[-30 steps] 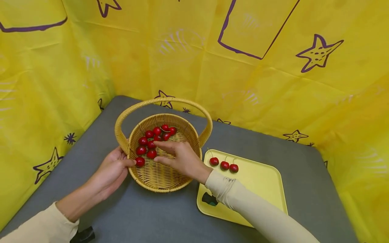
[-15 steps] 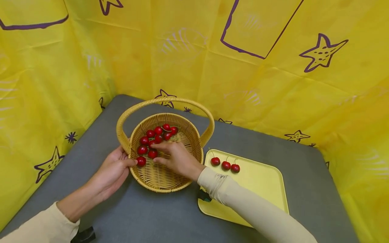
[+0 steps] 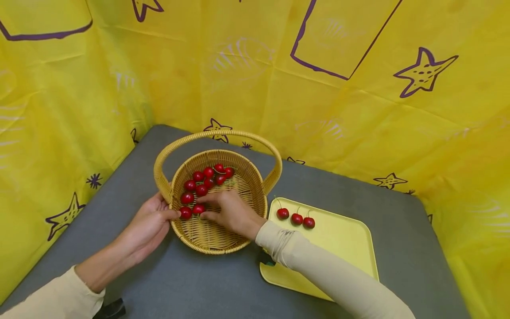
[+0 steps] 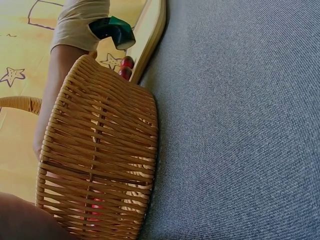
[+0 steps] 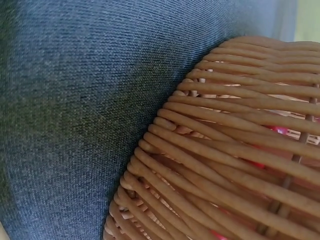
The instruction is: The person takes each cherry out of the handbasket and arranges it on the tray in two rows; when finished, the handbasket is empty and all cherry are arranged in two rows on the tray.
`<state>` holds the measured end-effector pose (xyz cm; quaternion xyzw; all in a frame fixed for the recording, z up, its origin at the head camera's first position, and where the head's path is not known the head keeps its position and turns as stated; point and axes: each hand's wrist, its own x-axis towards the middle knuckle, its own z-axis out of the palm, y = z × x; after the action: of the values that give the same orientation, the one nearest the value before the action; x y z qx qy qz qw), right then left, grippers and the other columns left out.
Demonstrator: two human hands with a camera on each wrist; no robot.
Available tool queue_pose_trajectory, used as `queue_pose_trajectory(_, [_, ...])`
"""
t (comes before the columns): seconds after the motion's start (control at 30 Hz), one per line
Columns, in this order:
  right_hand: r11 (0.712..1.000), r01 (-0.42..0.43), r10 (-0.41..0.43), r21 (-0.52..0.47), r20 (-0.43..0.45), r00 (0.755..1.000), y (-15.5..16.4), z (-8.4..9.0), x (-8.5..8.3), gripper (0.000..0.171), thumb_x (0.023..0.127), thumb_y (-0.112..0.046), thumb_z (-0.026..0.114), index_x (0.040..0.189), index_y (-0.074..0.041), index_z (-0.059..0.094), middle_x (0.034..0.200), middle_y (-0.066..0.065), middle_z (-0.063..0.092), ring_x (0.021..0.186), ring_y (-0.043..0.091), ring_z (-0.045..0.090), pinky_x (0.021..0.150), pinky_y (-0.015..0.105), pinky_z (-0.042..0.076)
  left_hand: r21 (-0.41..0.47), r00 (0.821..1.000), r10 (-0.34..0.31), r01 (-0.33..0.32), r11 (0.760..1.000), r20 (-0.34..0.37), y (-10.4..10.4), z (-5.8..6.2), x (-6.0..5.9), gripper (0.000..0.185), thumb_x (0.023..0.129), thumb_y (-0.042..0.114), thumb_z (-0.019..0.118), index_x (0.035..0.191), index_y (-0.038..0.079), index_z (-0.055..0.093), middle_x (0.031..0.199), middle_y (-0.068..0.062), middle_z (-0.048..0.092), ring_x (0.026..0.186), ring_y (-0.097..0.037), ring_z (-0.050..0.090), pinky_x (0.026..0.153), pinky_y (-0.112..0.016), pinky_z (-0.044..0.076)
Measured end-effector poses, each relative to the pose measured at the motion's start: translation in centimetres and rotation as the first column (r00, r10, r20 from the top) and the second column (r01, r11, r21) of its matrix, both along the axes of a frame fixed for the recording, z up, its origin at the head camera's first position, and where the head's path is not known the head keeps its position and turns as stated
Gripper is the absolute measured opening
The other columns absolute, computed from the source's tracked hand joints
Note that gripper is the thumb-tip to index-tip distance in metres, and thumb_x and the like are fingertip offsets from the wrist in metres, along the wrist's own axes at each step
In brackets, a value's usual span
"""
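cherry (image 3: 198,208) in pinch of right hand (image 3: 233,213) inside basket (image 3: 213,237), rim (image 3: 215,251) in grip of left hand (image 3: 149,221)

The head view looks forward and down into the basket (image 3: 215,241); the wrist views share its outer wall (image 4: 100,145), left from near left, right (closest) from near right.

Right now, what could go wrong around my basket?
The right hand might nudge another cherry, as the cherry it's handling lies close beside it. The left hand holds the basket at its rim; a tug could tilt it and roll the cherries inside. The right sleeve crosses the tray, so it could brush the three cherries there.
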<state>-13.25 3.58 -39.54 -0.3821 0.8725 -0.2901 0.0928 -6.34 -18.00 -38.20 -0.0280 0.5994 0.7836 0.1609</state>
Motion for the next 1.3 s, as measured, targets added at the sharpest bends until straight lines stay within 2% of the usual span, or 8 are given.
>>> queue_pose_trajectory(0.13, [1.000, 0.002, -0.002, -0.004, 0.016, 1.000, 0.0, -0.2, 0.0, 0.034, 0.099, -0.026, 0.077, 0.131, -0.016, 0.076, 0.114, -0.006, 0.079, 0.082, -0.003, 0.060, 0.071, 0.011, 0.049, 0.002, 1.000, -0.003, 0.003, 1.000, -0.002, 0.1, -0.1, 0.0, 0.088, 0.099, -0.013, 0.042, 0.168, 0.005, -0.009, 0.177, -0.011, -0.001, 0.161, -0.024, 0.000, 0.130, -0.048, 0.005])
queue_pose_trajectory(0.3, [1.000, -0.006, 0.008, -0.027, 0.042, 0.999, 0.0, -0.1, 0.0, 0.032, 0.098, -0.024, 0.078, 0.128, -0.015, 0.078, 0.120, -0.004, 0.078, 0.097, -0.005, 0.068, 0.081, 0.010, 0.051, 0.009, 1.000, 0.006, -0.006, 1.000, 0.004, 0.0, -0.3, 0.1, 0.089, 0.099, -0.013, 0.042, 0.168, 0.004, -0.011, 0.177, -0.011, -0.004, 0.161, -0.024, -0.002, 0.130, -0.046, 0.005])
queue_pose_trajectory(0.5, [0.995, -0.018, 0.024, -0.100, 0.063, 0.998, 1.3, 2.2, 1.0, 0.032, 0.100, -0.023, 0.075, 0.131, -0.016, 0.076, 0.125, -0.006, 0.076, 0.110, -0.003, 0.068, 0.091, 0.015, 0.055, -0.006, 1.000, -0.002, 0.002, 1.000, 0.007, -0.2, -0.4, 0.1, 0.089, 0.099, -0.012, 0.041, 0.168, 0.005, -0.012, 0.177, -0.009, -0.006, 0.161, -0.023, -0.004, 0.130, -0.046, 0.004])
queue_pose_trajectory(0.73, [0.951, 0.026, -0.005, -0.308, 0.068, 0.998, 6.9, 6.2, 3.4, 0.034, 0.097, -0.014, 0.078, 0.132, -0.016, 0.076, 0.126, -0.005, 0.076, 0.112, 0.001, 0.070, 0.090, 0.022, 0.059, -0.001, 1.000, -0.002, 0.002, 1.000, 0.013, -0.3, -0.5, 0.1, 0.090, 0.100, -0.013, 0.042, 0.168, 0.005, -0.013, 0.177, -0.010, -0.008, 0.161, -0.022, -0.004, 0.130, -0.044, 0.007])
queue_pose_trajectory(0.87, [0.927, 0.120, -0.114, -0.354, 0.037, 0.993, 12.1, 7.4, 4.6, 0.037, 0.095, -0.010, 0.080, 0.131, -0.018, 0.077, 0.126, -0.006, 0.076, 0.108, 0.007, 0.074, 0.084, 0.027, 0.062, 0.010, 1.000, -0.006, 0.006, 1.000, 0.005, -0.2, -0.4, 0.1, 0.090, 0.100, -0.013, 0.041, 0.167, 0.006, -0.014, 0.177, -0.009, -0.009, 0.161, -0.021, -0.005, 0.130, -0.043, 0.007])
queue_pose_trajectory(0.97, [0.901, 0.234, -0.223, -0.366, 0.073, 0.972, 16.1, 7.4, 5.2, 0.041, 0.093, -0.008, 0.080, 0.132, -0.020, 0.076, 0.126, -0.004, 0.076, 0.106, 0.012, 0.076, 0.079, 0.029, 0.063, 0.009, 1.000, -0.004, 0.004, 1.000, 0.004, -0.2, -0.4, 0.1, 0.089, 0.100, -0.013, 0.042, 0.168, 0.005, -0.013, 0.177, -0.010, -0.008, 0.161, -0.022, -0.004, 0.130, -0.043, 0.008])
queue_pose_trajectory(1.1, [0.856, 0.367, -0.342, -0.364, 0.132, 0.930, 21.0, 6.4, 5.9, 0.045, 0.093, -0.004, 0.079, 0.135, -0.020, 0.075, 0.128, -0.002, 0.076, 0.108, 0.016, 0.076, 0.083, 0.030, 0.062, 0.003, 1.000, -0.004, 0.004, 1.000, 0.017, -0.2, -0.6, 0.2, 0.088, 0.101, -0.013, 0.041, 0.168, 0.005, -0.012, 0.177, -0.011, -0.007, 0.161, -0.023, -0.003, 0.130, -0.043, 0.008])
queue_pose_trajectory(1.3, [0.815, 0.490, -0.470, -0.309, 0.141, 0.871, 25.8, 4.2, 6.6, 0.041, 0.095, -0.007, 0.078, 0.135, -0.017, 0.074, 0.130, 0.001, 0.074, 0.112, 0.012, 0.073, 0.086, 0.026, 0.060, 0.005, 1.000, -0.003, 0.003, 1.000, 0.010, -0.2, -0.9, 0.0, 0.090, 0.100, -0.014, 0.040, 0.167, 0.007, -0.016, 0.177, -0.009, -0.011, 0.161, -0.022, -0.006, 0.130, -0.041, 0.007])
